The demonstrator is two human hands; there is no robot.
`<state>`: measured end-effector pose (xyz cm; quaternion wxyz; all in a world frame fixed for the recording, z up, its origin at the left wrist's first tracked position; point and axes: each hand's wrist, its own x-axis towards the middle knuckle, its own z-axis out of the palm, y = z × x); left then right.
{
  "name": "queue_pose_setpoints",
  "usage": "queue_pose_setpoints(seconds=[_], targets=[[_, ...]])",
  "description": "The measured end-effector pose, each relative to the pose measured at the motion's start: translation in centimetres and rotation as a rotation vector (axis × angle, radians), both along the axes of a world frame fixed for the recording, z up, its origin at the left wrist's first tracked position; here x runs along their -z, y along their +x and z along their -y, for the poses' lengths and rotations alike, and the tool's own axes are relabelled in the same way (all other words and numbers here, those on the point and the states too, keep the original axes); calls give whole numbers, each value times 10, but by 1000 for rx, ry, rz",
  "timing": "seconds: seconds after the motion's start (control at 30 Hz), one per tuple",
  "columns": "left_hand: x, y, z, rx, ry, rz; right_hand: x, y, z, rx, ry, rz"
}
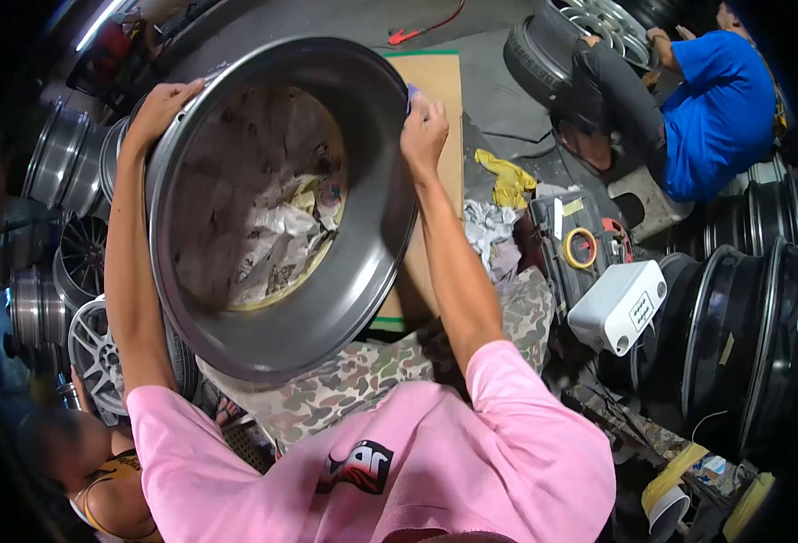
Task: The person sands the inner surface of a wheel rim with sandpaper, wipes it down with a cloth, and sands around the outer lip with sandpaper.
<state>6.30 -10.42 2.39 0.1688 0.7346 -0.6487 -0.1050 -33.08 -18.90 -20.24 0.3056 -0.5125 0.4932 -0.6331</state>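
Observation:
A large dark grey wheel rim (376, 208) is tilted up in front of me above my camouflage-covered lap. My left hand (168, 107) grips its edge at the upper left, with the fingers along the lip. At the upper right edge, my right hand (424, 136) is closed around a small purple piece (412, 93) against the lip; the hand hides most of the piece. Inside the barrel, crumpled masking paper (281, 226) with yellowish tape edges covers the wheel's centre.
A brown board (440, 181) lies behind the rim. To the right are a tool case (557, 231) with a yellow tape roll (580, 248), a white box (616, 308) and several dark rims (725, 335). A person in blue (720, 109) handles another wheel; another person (114, 480) is lower left.

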Motion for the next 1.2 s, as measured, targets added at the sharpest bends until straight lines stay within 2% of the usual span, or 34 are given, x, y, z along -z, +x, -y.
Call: queue_pose_setpoints(seconds=[0.07, 0.17, 0.27, 0.4, 0.5, 0.53, 0.63, 0.73, 0.83, 0.87, 0.97, 1.07, 1.13, 1.2], targets=[[3, 2, 0, 32, -25, -35, 4, -2, 1, 17, 73, -37], [0, -3, -1, 1, -18, 38, -5, 10, -10, 53, -59, 74], [8, -2, -3, 18, -14, -36, 8, 5, -16, 96, 5, -76], [-4, -1, 3, -9, 44, 58, -9, 6, -12, 96, -69, -122], [-4, -8, -3, 1, 50, -55, 0, 7, -3, 166, -55, -211], [3, 1, 0, 51, -52, -1, 6, 7, 8, 126, 40, -248], [8, 21, 10, 9, 11, 28, -9, -5, -4, -7, -21, -218], [0, -8, -6, -3, -3, -69, 21, -7, -7, 69, -3, -277], [2, 8, -2, 58, -58, 43, 8, -5, 9, 51, -28, -289], [-1, 5, -6, 116, -48, 4, 5, -8, 0, 18, -16, -290], [-7, -4, -20, 16, 36, -102, -18, -4, -17, -53, -172, -109], [-10, -5, -37, 117, -94, -49, -10, -29, -23, -61, -143, -363], [0, 21, -39, 161, -94, -6, 23, -50, -29, -40, -125, -486], [2, 43, -39, 163, -58, 54, 19, -63, -38, -22, -89, -320]])
